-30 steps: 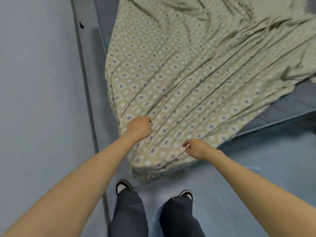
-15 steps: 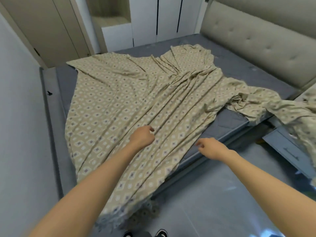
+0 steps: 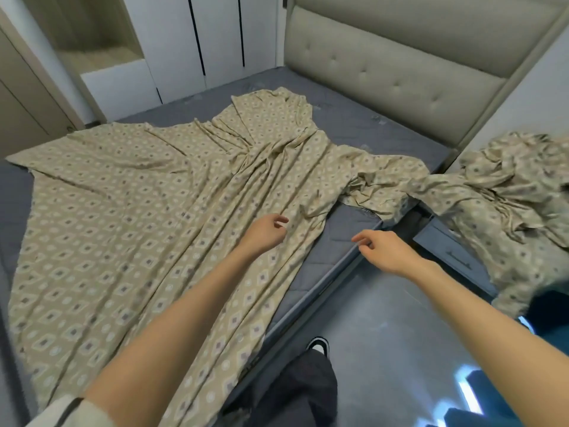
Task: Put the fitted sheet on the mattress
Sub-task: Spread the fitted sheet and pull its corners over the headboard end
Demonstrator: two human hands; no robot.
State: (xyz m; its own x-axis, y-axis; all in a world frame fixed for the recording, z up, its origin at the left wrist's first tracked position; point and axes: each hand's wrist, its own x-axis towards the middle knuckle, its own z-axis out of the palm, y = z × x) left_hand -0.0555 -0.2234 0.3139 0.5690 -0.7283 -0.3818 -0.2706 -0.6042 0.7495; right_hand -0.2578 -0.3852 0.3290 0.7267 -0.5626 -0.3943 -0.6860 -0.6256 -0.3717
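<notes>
**Two hands with nothing in them above a half-spread sheet**

Both of the person's arms reach forward from the near edge of the view. The left hand [image 3: 264,234] is over the fitted sheet [image 3: 138,211], its fingers [image 3: 278,218] loosely curled and holding nothing. I cannot tell whether it touches the cloth. The right hand [image 3: 385,251] hangs over the near right edge of the mattress [image 3: 338,229], its fingers loosely bent and slightly apart, also holding nothing.

The sheet is beige with a diamond print. It lies wrinkled across the left and middle of the dark grey mattress, with long folds running from the far side toward the near edge, where it spills over. A crumpled length of it trails to the right off the mattress and heaps on top of a grey drawer unit [image 3: 455,254]. The far right part of the mattress is bare, just in front of the padded beige headboard [image 3: 400,66]. White wardrobe doors [image 3: 215,41] stand beyond the far side of the bed. On the grey floor [image 3: 385,334] at the near side, one shoe [image 3: 318,345] shows beside the bed.
</notes>
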